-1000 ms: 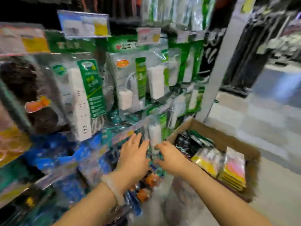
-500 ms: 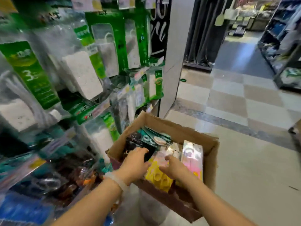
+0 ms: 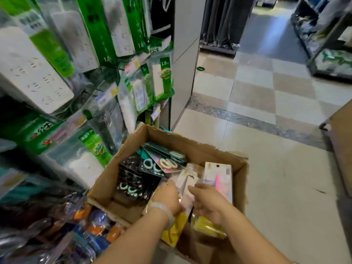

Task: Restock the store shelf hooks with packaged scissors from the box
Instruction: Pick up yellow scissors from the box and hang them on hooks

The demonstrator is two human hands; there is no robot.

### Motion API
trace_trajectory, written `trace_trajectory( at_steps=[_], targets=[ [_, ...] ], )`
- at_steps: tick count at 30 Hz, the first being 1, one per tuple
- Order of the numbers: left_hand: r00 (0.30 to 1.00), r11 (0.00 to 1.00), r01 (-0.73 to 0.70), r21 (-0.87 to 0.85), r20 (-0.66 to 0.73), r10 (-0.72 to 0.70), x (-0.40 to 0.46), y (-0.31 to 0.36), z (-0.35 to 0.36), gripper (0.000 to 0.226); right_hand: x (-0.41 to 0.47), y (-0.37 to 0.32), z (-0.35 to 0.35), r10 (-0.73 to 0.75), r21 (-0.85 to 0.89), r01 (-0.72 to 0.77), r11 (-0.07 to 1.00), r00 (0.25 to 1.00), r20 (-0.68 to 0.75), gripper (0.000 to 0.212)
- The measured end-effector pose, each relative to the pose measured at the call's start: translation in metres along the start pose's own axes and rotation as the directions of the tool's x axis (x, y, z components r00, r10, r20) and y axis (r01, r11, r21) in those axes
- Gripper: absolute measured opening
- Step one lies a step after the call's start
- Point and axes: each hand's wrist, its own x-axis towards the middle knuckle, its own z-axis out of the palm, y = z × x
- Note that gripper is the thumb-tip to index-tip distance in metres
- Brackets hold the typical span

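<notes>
An open cardboard box [image 3: 192, 145] sits on the floor below the shelf, full of packaged scissors. Dark packs [image 3: 133, 180] lie at its left, teal ones [image 3: 163, 155] at the back, a pink pack [image 3: 219, 176] at the right and yellow packs [image 3: 207, 225] in front. My left hand [image 3: 167, 197] and my right hand [image 3: 207, 202] are both down inside the box, fingers curled on a pale yellow-bottomed pack [image 3: 183, 189] that stands between them. The shelf hooks [image 3: 106, 96] at the left carry other goods.
Green-and-white packaged power strips [image 3: 34, 67] hang closely on the shelf at the left. Orange and blue packs [image 3: 95, 223] hang low beside the box. A white pillar [image 3: 184, 54] stands behind it. Tiled aisle floor [image 3: 266, 111] stretches right, with another shelf unit [image 3: 327, 35] far right.
My head turned from the shelf down to the box. Both hands left the hooks, dropped into the box and closed on a pack among the yellow ones.
</notes>
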Motion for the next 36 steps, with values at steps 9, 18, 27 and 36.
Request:
trace_trajectory(
  at_steps=[9, 18, 27, 36],
  targets=[
    [0.977, 0.881, 0.212, -0.424, 0.058, -0.207, 0.003, -0.047, -0.063, 0.058, 0.004, 0.006, 0.029, -0.047, -0.356, 0.008, 0.934, 0.994, -0.103, 0.048],
    [0.931, 0.857, 0.305, -0.416, 0.319, -0.176, -0.016, -0.079, -0.073, 0.045, 0.021, 0.030, 0.065, -0.166, -0.592, -0.065, 0.804, 0.930, -0.328, 0.063],
    [0.956, 0.630, 0.229, -0.742, 0.293, -0.001, -0.067, -0.096, -0.097, 0.015, 0.001, 0.013, 0.069, -0.170, -0.359, 0.024, 0.933, 0.908, -0.382, 0.027],
    [0.987, 0.223, -0.161, -0.961, -0.161, 0.019, -0.114, -0.101, -0.099, 0.029, -0.079, 0.013, 0.056, -0.491, 0.028, 0.537, 0.843, 0.789, -0.369, 0.021]
  ],
)
